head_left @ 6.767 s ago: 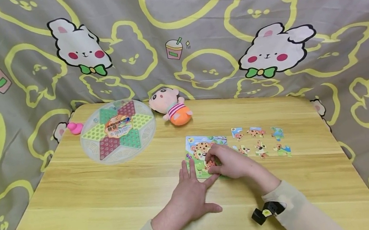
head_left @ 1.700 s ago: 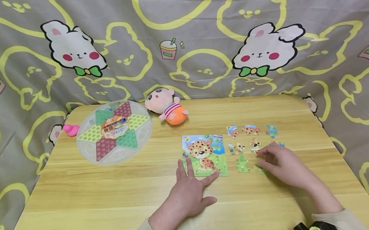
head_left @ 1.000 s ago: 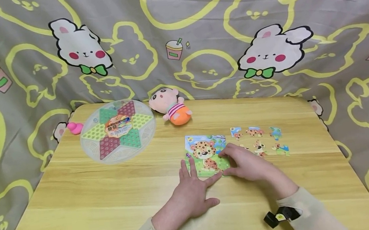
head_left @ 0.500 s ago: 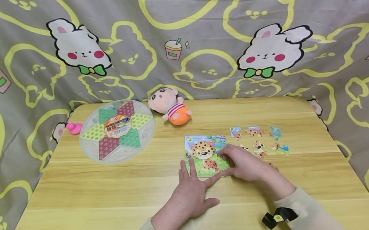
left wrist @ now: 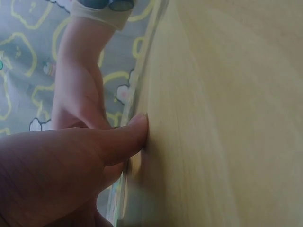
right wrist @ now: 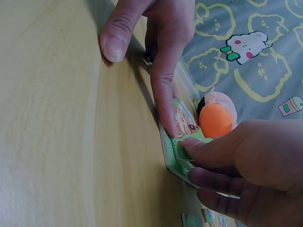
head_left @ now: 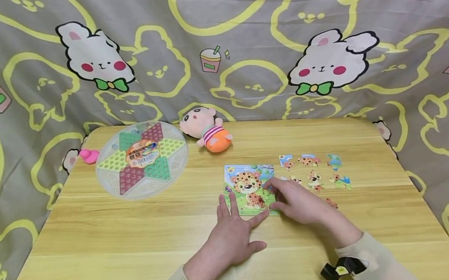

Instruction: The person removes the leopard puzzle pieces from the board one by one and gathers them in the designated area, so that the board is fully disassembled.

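A picture puzzle board (head_left: 240, 180) with a spotted leopard cub lies on the table. My left hand (head_left: 235, 240) is spread with straight fingers; its fingertips rest on the board's lower left part and bottom edge. At the board's lower right, my right hand (head_left: 296, 198) pinches a green puzzle piece (right wrist: 201, 140) between thumb and fingers, beside the left index finger. How far the piece sits in the board is hidden by the fingers. Loose puzzle pieces (head_left: 314, 180) lie in rows to the right, some partly behind the right hand.
A clear round Chinese checkers board (head_left: 107, 184) lies at the back left, beside a pink toy duck (head_left: 89, 156). A plush doll (head_left: 209, 132) lies near the table's back edge. Patterned curtain (head_left: 247, 42) surrounds the wooden table (head_left: 116, 242).
My right hand has moved left from the loose pieces to the board's lower right corner, and has shifted only slightly in the last second. The left hand has stayed on the board.
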### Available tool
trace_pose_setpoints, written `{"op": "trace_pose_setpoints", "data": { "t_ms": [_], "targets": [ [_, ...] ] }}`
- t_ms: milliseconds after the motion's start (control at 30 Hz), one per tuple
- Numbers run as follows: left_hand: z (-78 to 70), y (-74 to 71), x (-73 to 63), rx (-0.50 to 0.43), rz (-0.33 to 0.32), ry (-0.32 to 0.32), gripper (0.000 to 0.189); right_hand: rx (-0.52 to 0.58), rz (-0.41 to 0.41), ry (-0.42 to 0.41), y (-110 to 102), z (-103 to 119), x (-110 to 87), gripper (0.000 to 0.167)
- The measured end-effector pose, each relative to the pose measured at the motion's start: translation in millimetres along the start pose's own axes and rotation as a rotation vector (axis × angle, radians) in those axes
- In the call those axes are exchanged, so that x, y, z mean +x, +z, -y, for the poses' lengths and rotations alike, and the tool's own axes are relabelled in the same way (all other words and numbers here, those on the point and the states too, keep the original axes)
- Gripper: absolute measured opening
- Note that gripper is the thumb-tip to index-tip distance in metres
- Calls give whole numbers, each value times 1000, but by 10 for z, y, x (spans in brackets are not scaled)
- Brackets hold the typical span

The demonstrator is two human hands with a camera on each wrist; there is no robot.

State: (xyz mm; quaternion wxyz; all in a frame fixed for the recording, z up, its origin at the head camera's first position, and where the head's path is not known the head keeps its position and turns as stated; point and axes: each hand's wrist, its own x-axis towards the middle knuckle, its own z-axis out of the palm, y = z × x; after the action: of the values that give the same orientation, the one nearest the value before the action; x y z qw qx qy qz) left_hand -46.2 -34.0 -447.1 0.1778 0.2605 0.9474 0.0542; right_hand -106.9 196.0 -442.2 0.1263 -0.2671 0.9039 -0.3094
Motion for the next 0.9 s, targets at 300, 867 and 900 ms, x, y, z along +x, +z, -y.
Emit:
{"op": "trace_pose_setpoints", "data": {
  "t_ms": [300,867,900],
  "targets": [
    [-11,-13,2,5,-8,5,77,127,-69,-38,-45,8,-14,25],
    [-33,-22,-19,6,-9,-1,78,130,-219,-31,-320,-146,-346,28],
    [-32,-25,-23,2,-8,-2,78,129,-233,-37,-337,-164,-377,28]
  ]
}}
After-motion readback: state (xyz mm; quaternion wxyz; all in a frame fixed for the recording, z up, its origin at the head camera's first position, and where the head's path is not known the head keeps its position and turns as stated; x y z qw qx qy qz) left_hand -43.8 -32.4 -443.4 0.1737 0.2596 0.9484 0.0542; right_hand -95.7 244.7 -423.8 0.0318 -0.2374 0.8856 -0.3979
